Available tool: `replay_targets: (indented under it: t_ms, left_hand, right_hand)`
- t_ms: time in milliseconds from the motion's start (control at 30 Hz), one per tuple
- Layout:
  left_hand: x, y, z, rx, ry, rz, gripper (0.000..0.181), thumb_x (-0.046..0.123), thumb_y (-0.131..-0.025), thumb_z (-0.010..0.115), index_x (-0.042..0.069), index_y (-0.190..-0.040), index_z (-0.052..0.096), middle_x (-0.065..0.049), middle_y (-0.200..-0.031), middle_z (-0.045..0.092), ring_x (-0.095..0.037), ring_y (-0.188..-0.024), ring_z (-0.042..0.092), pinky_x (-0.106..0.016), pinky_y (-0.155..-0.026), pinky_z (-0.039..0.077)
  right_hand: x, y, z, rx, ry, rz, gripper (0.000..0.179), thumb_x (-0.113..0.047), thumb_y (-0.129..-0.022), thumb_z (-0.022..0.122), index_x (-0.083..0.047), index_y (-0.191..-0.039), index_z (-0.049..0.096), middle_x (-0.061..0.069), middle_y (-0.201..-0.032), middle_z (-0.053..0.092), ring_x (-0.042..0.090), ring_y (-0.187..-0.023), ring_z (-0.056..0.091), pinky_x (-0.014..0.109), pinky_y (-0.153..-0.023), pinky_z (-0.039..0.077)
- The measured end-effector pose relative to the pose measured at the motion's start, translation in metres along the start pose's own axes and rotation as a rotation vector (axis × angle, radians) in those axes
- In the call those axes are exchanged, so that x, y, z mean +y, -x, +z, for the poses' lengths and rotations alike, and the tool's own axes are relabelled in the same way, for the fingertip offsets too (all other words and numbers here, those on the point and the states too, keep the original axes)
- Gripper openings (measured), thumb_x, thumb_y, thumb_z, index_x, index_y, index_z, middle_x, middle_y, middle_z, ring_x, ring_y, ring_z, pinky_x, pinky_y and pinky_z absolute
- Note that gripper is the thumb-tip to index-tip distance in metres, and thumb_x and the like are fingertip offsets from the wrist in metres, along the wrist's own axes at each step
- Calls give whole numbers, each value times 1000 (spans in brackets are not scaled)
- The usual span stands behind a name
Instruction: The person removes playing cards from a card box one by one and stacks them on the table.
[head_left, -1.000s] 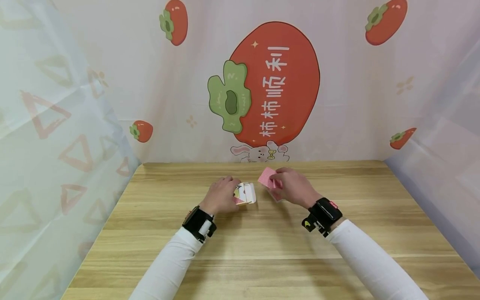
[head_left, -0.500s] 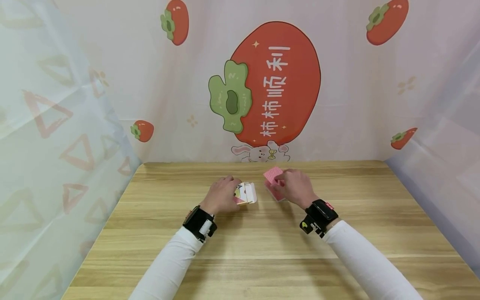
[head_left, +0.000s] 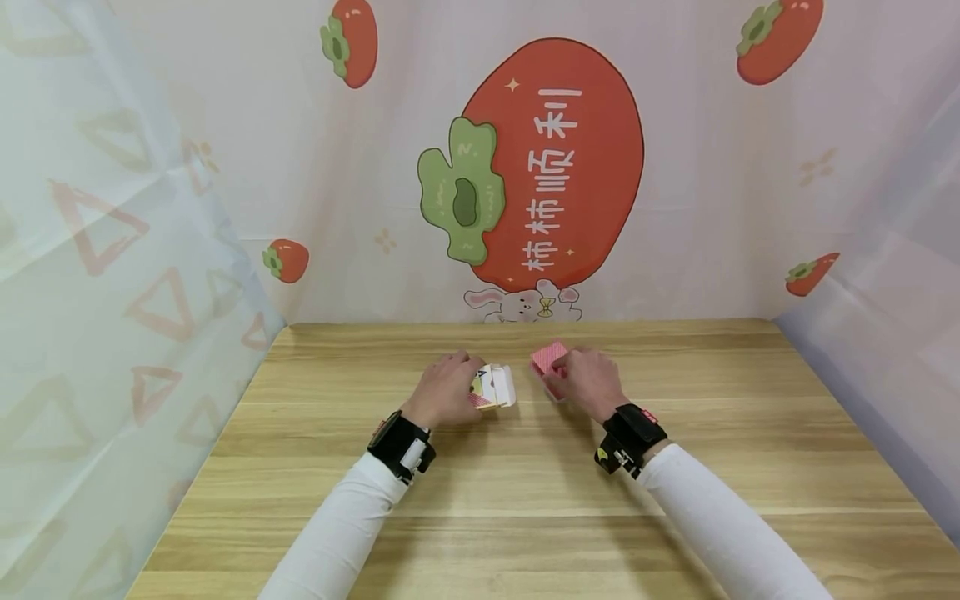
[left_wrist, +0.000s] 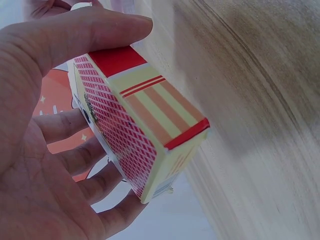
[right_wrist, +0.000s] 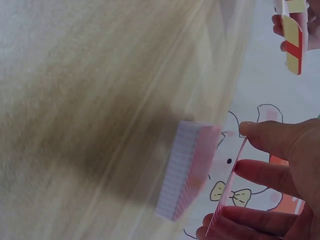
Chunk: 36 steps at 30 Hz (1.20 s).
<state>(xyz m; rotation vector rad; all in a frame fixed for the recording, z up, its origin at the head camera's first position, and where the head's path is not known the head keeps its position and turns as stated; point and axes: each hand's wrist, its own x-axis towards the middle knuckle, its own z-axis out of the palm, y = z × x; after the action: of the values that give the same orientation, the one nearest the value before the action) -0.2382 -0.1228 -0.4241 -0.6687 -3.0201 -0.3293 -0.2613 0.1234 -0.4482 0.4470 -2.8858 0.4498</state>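
My left hand point(head_left: 447, 390) grips a card box point(head_left: 495, 387) on the left. Its flap end stands open towards the right. In the left wrist view the thumb lies on the red-striped narrow side of the box point(left_wrist: 132, 107), with fingers round the other side. My right hand point(head_left: 591, 382) pinches a thin red-backed playing card, or a few together point(right_wrist: 229, 182), between thumb and fingers. Just below sits a thick deck of playing cards point(right_wrist: 185, 170) on the tabletop, apart from the held cards in the right wrist view. The head view shows this deck partly covered by the hand.
The wooden table point(head_left: 510, 517) ends at a cloth backdrop point(head_left: 690, 192) printed with persimmons and a rabbit. Another cloth point(head_left: 112, 250) hangs along the left side. Each wrist wears a black strap with a device.
My right hand has shifted slightly, bringing the held cards rightward and lower over the deck. The left hand and the box have hardly moved.
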Motion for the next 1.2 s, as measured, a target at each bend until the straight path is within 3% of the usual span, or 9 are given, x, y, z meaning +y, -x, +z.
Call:
replay_targets:
  t_ms: [233,600,1200]
  left_hand:
    - [-1,-1,0,-9,0,-9,67,29,-60,74,14,-123,54,-2,-106,51,-19,-91,46,-39,-77,39]
    - [-3,0,2,1,7,-7,67,28,-60,75,14,-122,54,-2,-106,51,-19,-93,45,-40,-79,39]
    - [-3,2,1,4,20,-14,68,27,-60,75,14,-122,54,-5,-111,52,-22,-101,47,-44,-83,39]
  right_hand:
    - [-2,1,8,-1,-1,25,26,-35,-79,68,-12,-89,71,1,-78,58,17,-69,50,32,-57,41]
    - [-3,1,16,10,-2,43,23,-34,-76,71,-12,-82,69,0,-68,51,18,-63,46,32,-53,36]
    - [-4,0,19,-3,5,71,27,-35,-76,71,-11,-88,69,0,-69,51,18,-64,47,32,-53,36]
